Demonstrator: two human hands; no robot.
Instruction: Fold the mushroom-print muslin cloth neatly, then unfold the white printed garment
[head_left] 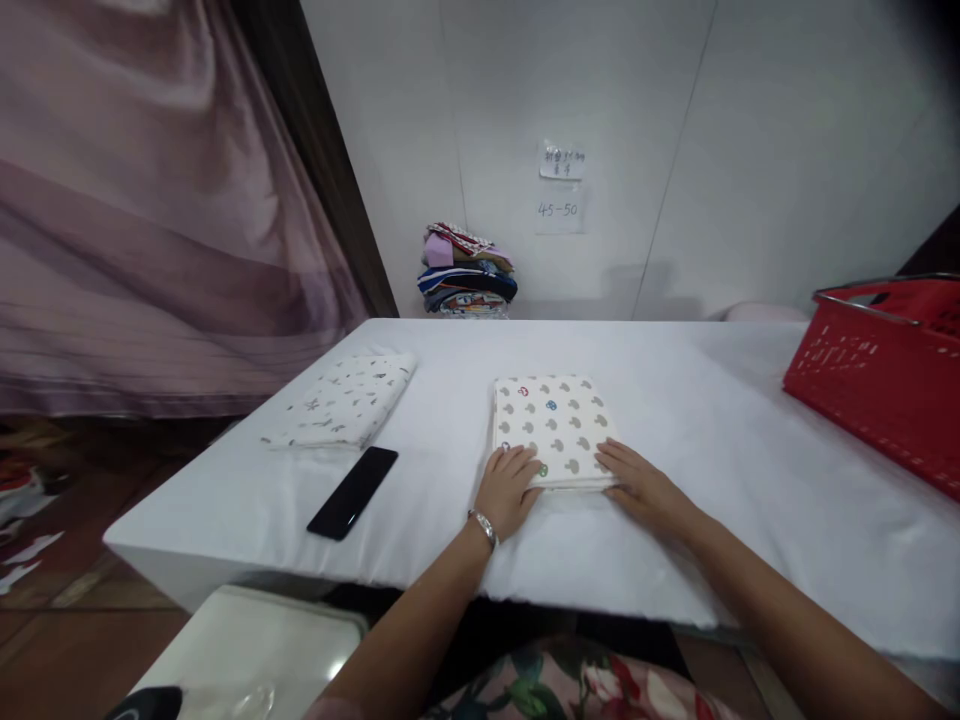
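A folded white cloth (555, 430) with grey mushroom prints and a few coloured ones lies in front of me. My left hand (508, 488), with a silver bracelet at the wrist, rests its outstretched fingers on the cloth's near left corner. Its thumb lies by the near edge. At the near right corner, the extended fingers of my right hand (637, 485) touch the cloth, thumb beside the front edge. Both hands are open. Another folded white cloth (349, 400) with small dark prints lies to the left, and a black phone (352, 493) is nearer me.
A white-covered table (450, 530) spans the view. Beyond its far edge rises a stack of folded fabrics (466, 275). At the right stands a red basket (885, 380). Paper notes (561, 210) hang on the wall. A pink curtain (150, 220) hangs left; below is a white container (255, 650).
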